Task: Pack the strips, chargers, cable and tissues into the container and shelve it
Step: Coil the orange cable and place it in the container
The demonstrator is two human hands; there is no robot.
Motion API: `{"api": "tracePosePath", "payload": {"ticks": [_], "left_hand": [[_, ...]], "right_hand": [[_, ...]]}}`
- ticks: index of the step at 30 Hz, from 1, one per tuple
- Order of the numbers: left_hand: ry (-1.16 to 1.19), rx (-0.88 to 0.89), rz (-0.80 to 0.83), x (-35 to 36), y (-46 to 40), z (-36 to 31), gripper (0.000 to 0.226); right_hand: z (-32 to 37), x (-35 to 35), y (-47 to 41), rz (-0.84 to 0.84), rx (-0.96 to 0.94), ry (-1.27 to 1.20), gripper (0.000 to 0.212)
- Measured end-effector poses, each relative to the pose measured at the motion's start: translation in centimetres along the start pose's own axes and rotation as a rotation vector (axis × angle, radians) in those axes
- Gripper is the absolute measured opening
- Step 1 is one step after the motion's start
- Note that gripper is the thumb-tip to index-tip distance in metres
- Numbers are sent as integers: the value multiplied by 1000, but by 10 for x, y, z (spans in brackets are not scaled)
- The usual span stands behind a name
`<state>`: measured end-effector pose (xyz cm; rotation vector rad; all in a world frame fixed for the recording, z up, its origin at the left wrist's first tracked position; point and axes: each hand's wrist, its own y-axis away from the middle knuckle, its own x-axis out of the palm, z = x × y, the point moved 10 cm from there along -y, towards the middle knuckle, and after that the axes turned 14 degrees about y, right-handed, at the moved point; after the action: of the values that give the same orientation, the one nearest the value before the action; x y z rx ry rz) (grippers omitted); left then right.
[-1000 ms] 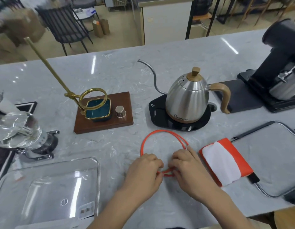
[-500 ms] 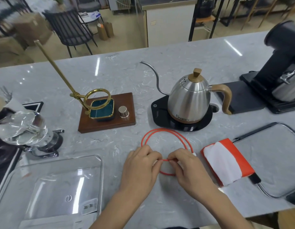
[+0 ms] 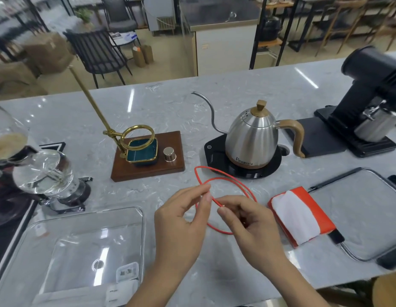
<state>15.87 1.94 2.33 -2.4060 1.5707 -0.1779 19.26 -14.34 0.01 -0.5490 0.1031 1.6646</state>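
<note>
- Hands are meeting above a marble counter [image 3: 214, 103], pinching a coiled orange cable [image 3: 228, 181] between them.
- Left hand [image 3: 181, 220] is nipping a strand between thumb and forefinger, remaining fingers loosely curled; right hand [image 3: 248, 222] is pinching the cable just beside it, thumb and forefinger closed on the strand.
- Cable loops are fanning out beyond the pinch toward a steel gooseneck kettle [image 3: 252, 138] sitting on its black base.
- Tissue pack [image 3: 301, 216], orange with a white face, is lying just right of the grip, its far corner touching a clear lid [image 3: 359, 209].
- Clear container [image 3: 81, 244] is sitting left of and nearer than the grip, with a white charger [image 3: 127, 271] lying inside at its near edge.
- Wooden stand [image 3: 148, 156] with a brass ring is standing beyond the grip, to the left.
</note>
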Motion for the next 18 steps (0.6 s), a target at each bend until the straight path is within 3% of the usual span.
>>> {"api": "tracePosePath", "payload": {"ticks": [6,18], "left_hand": [[487,-187,-138,-10,1,-4,22],[761,-238,-189,-21,1,-16,21]], "right_hand": [[23,9,10,64,-34,-143,24],[12,13,32,103,-13,-63,16]]}}
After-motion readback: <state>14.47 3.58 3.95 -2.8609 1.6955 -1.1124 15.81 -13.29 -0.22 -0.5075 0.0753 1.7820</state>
